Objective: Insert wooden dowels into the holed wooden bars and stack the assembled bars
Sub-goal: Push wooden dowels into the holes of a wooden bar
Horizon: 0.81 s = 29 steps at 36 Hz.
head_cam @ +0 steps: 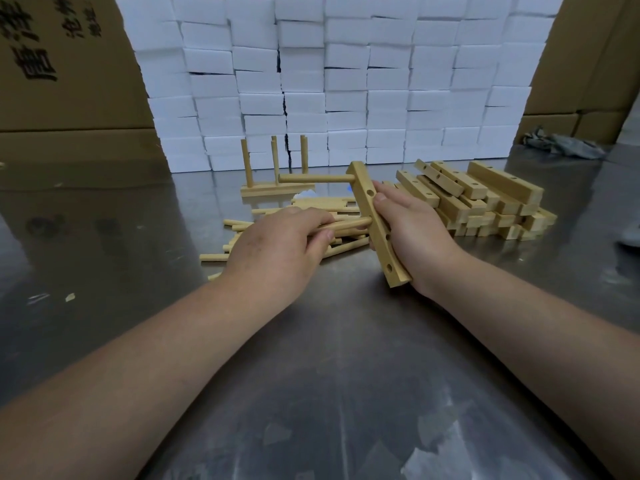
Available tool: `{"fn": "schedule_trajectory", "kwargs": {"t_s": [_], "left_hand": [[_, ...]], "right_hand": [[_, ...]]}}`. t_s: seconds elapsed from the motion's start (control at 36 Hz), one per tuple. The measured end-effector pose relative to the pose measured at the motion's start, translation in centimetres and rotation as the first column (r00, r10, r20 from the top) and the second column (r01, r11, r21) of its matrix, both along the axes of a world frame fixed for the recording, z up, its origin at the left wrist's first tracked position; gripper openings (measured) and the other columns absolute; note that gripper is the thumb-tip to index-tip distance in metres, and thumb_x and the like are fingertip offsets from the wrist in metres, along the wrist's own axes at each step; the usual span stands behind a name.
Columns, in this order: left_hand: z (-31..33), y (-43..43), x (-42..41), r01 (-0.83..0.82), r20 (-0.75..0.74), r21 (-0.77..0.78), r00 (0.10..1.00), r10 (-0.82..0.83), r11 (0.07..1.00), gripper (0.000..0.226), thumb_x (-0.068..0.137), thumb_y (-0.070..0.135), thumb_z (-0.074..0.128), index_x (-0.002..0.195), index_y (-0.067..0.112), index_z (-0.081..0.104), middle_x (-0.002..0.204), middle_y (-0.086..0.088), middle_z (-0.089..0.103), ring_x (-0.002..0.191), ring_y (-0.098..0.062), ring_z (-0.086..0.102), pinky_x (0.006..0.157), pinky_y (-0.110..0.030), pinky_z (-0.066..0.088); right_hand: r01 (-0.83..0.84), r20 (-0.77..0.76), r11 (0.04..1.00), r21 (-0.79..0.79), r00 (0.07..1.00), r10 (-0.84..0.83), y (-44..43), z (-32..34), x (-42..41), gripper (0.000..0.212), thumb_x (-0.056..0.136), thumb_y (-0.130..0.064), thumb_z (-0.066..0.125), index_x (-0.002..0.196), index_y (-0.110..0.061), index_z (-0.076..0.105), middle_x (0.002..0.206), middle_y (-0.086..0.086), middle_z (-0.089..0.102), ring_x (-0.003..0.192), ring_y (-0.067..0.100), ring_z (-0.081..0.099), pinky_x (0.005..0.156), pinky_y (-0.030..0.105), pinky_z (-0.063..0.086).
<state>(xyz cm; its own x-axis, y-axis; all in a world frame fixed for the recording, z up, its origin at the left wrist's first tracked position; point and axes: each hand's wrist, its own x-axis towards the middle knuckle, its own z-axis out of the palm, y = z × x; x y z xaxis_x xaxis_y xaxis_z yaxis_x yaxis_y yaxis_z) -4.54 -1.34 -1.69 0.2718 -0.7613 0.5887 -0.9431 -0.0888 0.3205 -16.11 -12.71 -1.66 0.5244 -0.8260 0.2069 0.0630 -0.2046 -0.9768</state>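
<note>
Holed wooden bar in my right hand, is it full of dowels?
Not full. The holed wooden bar has one round wooden dowel in its top hole; the left hand holds a second dowel at another; others are empty.

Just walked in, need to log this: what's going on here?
A person is fitting dowels into a holed wooden bar. The right hand grips the bar, which already has one dowel set near its far end. The left hand holds a second dowel with its tip at the bar's middle. Loose dowels lie under that hand, empty bars are piled at right, and a finished bar stands behind.
</note>
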Motion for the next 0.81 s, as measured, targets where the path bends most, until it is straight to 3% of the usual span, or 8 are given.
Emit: {"fn": "schedule_trajectory", "kwargs": {"t_s": [0.19, 0.28, 0.36, 0.44, 0.58, 0.69, 0.75, 0.81], "left_hand": [[0.33, 0.25, -0.19, 0.04, 0.0, 0.0, 0.999, -0.04, 0.999, 0.024, 0.094, 0.027, 0.045, 0.105, 0.021, 0.065, 0.091, -0.001, 0.062, 0.086, -0.018, 0.051, 0.073, -0.036, 0.043], [0.42, 0.39, -0.22, 0.063, -0.029, 0.016, 0.998, -0.063, 0.998, 0.024, 0.095, 0.027, 0.043, 0.098, 0.018, 0.065, 0.086, 0.0, 0.064, 0.083, -0.018, 0.053, 0.072, -0.039, 0.045], [0.45, 0.4, -0.09, 0.091, -0.101, 0.054, 0.991, -0.086, 0.994, 0.026, 0.095, 0.029, 0.041, 0.082, 0.021, 0.061, 0.07, 0.003, 0.058, 0.073, -0.015, 0.051, 0.067, -0.036, 0.043], [0.53, 0.24, 0.14, 0.106, -0.209, 0.103, 0.975, -0.082, 0.989, 0.03, 0.095, 0.031, 0.04, 0.07, 0.022, 0.054, 0.059, 0.005, 0.046, 0.062, -0.01, 0.044, 0.059, -0.03, 0.037], [0.51, 0.03, 0.26, 0.077, -0.264, 0.133, 0.964, -0.04, 0.988, 0.03, 0.094, 0.036, 0.041, 0.082, 0.02, 0.063, 0.062, 0.005, 0.05, 0.064, -0.01, 0.047, 0.058, -0.028, 0.037], [0.25, -0.15, 0.22, 0.053, -0.232, 0.103, 0.972, -0.028, 0.993, 0.007, 0.086, 0.042, 0.055, 0.081, 0.04, 0.051, 0.067, 0.013, 0.053, 0.066, -0.002, 0.049, 0.056, -0.024, 0.036], [-0.01, -0.15, 0.28, 0.047, -0.168, 0.1, 0.985, -0.03, 0.994, 0.013, 0.083, 0.043, 0.059, 0.088, 0.045, 0.047, 0.069, 0.013, 0.055, 0.067, -0.001, 0.049, 0.057, -0.022, 0.037], [-0.08, -0.09, 0.37, 0.052, -0.135, 0.07, 0.99, -0.042, 0.996, 0.008, 0.086, 0.041, 0.057, 0.085, 0.043, 0.049, 0.067, 0.011, 0.055, 0.064, -0.003, 0.049, 0.054, -0.023, 0.035]], "right_hand": [[-0.009, -0.028, 0.996, -0.089, 1.0, 0.007, 0.31, 0.17, -0.18, 0.036, 0.099, -0.024, 0.038, 0.131, -0.03, 0.053, 0.106, -0.003, 0.058, 0.066, -0.003, 0.059, 0.071, 0.023, 0.041], [-0.009, -0.033, 0.995, -0.104, 0.999, 0.006, 0.27, 0.06, -0.15, 0.036, 0.099, -0.024, 0.04, 0.132, -0.029, 0.052, 0.102, -0.006, 0.054, 0.085, 0.006, 0.05, 0.083, 0.027, 0.037], [-0.022, -0.033, 0.995, -0.098, 0.999, 0.019, 0.29, -0.02, -0.19, 0.036, 0.099, -0.025, 0.04, 0.132, -0.031, 0.052, 0.085, -0.017, 0.048, 0.078, 0.001, 0.043, 0.08, 0.029, 0.035], [-0.036, -0.048, 0.994, -0.106, 0.998, 0.031, 0.27, -0.08, -0.35, 0.036, 0.099, -0.027, 0.04, 0.133, -0.032, 0.052, 0.08, -0.019, 0.045, 0.076, 0.001, 0.042, 0.08, 0.032, 0.037], [-0.041, -0.059, 0.993, -0.114, 0.998, 0.035, 0.39, -0.02, -0.51, 0.035, 0.099, -0.028, 0.04, 0.131, -0.034, 0.052, 0.08, -0.019, 0.046, 0.073, 0.002, 0.045, 0.063, 0.025, 0.039], [-0.007, -0.052, 0.995, -0.103, 0.999, 0.002, 0.51, -0.03, -0.24, 0.036, 0.099, -0.025, 0.041, 0.132, -0.027, 0.053, 0.091, -0.012, 0.053, 0.082, 0.005, 0.046, 0.079, 0.027, 0.037], [0.017, -0.066, 0.994, -0.105, 0.998, -0.024, 0.6, -0.18, -0.04, 0.036, 0.099, -0.025, 0.041, 0.132, -0.025, 0.053, 0.103, -0.005, 0.053, 0.092, 0.011, 0.044, 0.085, 0.031, 0.035], [0.012, -0.081, 0.994, -0.108, 0.996, -0.021, 0.71, -0.16, 0.05, 0.036, 0.099, -0.026, 0.041, 0.132, -0.026, 0.053, 0.099, -0.007, 0.053, 0.091, 0.011, 0.044, 0.086, 0.033, 0.035]]}}
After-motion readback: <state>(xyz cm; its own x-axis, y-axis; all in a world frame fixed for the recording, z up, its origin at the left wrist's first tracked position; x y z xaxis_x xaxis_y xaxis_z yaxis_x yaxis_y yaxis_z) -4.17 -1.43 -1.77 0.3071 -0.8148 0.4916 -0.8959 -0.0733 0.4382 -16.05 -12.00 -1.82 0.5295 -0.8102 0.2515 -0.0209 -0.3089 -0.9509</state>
